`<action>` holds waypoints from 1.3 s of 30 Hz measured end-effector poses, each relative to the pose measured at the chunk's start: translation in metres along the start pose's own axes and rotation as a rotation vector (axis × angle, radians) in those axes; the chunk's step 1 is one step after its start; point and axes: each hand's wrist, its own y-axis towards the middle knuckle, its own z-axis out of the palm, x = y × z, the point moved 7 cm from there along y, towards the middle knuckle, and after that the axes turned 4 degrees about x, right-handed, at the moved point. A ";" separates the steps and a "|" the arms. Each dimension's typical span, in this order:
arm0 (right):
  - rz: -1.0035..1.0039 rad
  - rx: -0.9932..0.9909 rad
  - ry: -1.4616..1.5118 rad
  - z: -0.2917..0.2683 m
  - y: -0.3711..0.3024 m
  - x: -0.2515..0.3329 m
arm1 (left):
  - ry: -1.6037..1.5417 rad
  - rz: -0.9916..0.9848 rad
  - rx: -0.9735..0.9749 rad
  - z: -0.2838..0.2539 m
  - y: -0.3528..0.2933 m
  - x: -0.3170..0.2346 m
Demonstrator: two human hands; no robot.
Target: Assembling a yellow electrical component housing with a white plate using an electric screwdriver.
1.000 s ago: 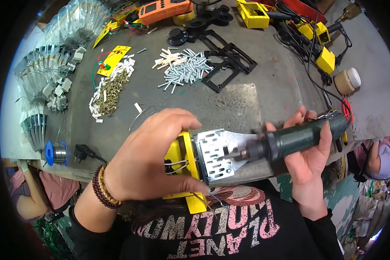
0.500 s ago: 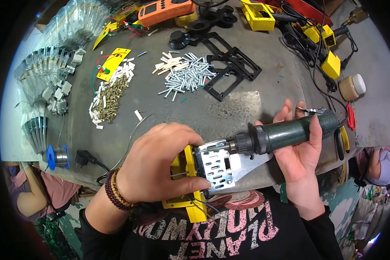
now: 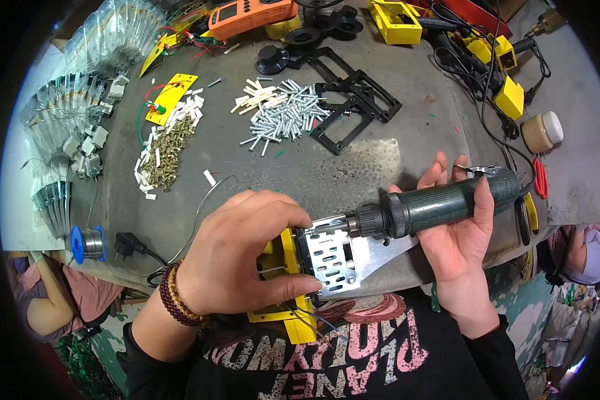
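My left hand (image 3: 243,253) wraps around a yellow housing (image 3: 301,327) with a black frame and a slotted metal plate (image 3: 333,260) at its right side. Thumb and fingers press the housing from both sides; loose wires hang below it. Lying across my right palm is a dark green electric screwdriver (image 3: 447,203), its lever on top. My right hand (image 3: 457,247) grips it with the thumb around its body. The screwdriver's bit points left along the plate's upper edge and reaches the black frame. A pointed sheet-metal piece (image 3: 383,257) extends right from the plate.
Silver screws (image 3: 283,113), brass-coloured screws (image 3: 167,157) and black frames (image 3: 357,100) lie beyond my hands. A solder spool (image 3: 88,244) and black plug (image 3: 128,245) are at left. An orange meter (image 3: 250,17) sits at the back; a jar (image 3: 542,132) and red-handled tool (image 3: 540,179) are at right.
The housing and plate have shifted very slightly in my left hand's grip. The screwdriver has edged a little left, and the view has moved slightly.
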 end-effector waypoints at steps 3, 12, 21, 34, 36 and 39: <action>-0.001 -0.004 0.022 0.000 -0.001 0.000 | 0.006 0.002 0.004 0.000 -0.001 -0.001; 0.016 0.055 0.050 0.000 0.003 -0.004 | 0.014 0.004 0.011 0.000 0.002 -0.003; 0.026 0.058 -0.006 0.002 0.003 -0.005 | 0.028 0.004 0.022 0.002 0.001 -0.001; 0.069 0.079 -0.006 -0.005 -0.049 0.001 | 0.066 0.140 0.113 -0.003 -0.005 -0.009; 0.063 0.079 0.023 -0.004 -0.050 -0.001 | 0.058 0.148 0.106 -0.002 -0.004 -0.010; 0.060 0.086 -0.011 -0.005 -0.050 -0.003 | 0.050 0.156 0.106 -0.003 -0.004 -0.011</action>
